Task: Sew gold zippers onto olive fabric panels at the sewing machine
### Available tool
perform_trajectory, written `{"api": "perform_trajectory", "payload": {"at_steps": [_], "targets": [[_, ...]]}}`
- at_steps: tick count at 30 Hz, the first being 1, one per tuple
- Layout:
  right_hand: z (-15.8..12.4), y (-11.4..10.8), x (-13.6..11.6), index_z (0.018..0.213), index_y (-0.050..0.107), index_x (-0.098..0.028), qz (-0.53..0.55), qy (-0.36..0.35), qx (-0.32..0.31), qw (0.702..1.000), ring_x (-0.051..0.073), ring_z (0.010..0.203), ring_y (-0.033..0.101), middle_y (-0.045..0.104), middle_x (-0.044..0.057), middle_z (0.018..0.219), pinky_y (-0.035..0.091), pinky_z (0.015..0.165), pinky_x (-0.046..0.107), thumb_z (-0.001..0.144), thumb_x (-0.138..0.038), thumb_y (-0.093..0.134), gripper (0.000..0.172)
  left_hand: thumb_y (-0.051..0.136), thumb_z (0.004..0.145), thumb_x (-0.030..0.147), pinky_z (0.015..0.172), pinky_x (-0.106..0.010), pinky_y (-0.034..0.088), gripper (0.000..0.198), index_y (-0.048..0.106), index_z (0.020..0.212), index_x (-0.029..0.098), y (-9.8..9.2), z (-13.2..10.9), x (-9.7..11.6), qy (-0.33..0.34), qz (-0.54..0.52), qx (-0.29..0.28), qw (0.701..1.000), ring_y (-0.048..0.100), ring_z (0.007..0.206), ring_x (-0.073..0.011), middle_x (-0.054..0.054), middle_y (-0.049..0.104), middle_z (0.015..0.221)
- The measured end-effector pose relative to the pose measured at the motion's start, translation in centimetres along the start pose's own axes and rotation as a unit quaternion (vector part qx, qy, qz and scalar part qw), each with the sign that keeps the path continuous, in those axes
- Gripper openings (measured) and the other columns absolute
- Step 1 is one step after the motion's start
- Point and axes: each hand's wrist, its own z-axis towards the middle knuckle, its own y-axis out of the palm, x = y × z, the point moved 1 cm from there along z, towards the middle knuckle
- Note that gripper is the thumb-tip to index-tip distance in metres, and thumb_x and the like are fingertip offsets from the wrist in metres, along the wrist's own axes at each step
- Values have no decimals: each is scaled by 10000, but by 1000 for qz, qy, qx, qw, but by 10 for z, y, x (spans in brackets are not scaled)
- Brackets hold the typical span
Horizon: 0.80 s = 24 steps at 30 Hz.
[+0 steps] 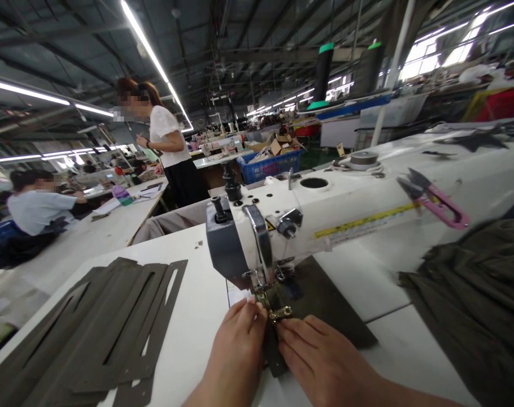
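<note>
A flat olive-green fabric panel (325,299) lies beneath the head of a white industrial sewing machine (282,209), with a brass-coloured metal zip slider (279,312) on top. The panel should handle light and soft, and its flat outer edge looks the surest hold. The left hand (235,353) is half closed, its fingertips at the slider. The right hand (325,362) is nearly flat, resting on the panel. Whether either truly grips is hard to tell from here.

Bright, even light comes from ceiling tubes (147,51) and windows (435,56) ahead of the left hand (235,356) and right hand (327,359); shadows are faint. The edges bow, and the cloth (469,305) right of the hands is blurred.
</note>
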Motion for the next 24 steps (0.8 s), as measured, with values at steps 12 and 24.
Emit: {"api": "perform_trajectory", "payload": {"at_steps": [12,24], "targets": [[9,-10,9,892,638,-143,107,82,-80,988,190,827,579,670,65,896,443,768,293,860,-197,430,218,409,760,44,763,-385,533,294,551,1003,130,2,-1,-4,-44,-51,-35,997,555,891,-236,-130,569,972],[39,19,45,776,623,-160,89,178,-235,952,199,747,596,656,62,796,418,690,291,824,-139,475,157,392,712,27,969,-483,390,478,497,1166,134,-19,-4,7,-65,-25,-122,990,518,1052,-230,-124,568,1087]]}}
